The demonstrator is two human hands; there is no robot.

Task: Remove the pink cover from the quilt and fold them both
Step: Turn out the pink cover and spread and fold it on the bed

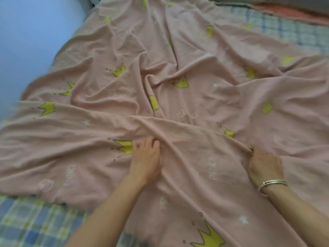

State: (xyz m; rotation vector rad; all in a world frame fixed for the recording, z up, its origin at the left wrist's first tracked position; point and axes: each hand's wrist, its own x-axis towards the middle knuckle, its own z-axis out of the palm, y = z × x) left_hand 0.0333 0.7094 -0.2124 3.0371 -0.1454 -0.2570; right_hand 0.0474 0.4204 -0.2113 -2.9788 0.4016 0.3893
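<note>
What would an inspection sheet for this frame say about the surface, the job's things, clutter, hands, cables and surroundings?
Surface: checked sheet, showing at the near left and far right.
Job's things: pink cover with yellow crowns, spread over the sheet and heavily creased; cannot tell whether anything is inside it.
Clutter: nothing seen.
Hands: left hand lies on the cover, fingers fairly straight, beside a ridge; right hand pinches a fold of the cover; bangle on its wrist.
Cables: nothing seen.
Surroundings: blue wall on the left; reddish fabric at the far right.
</note>
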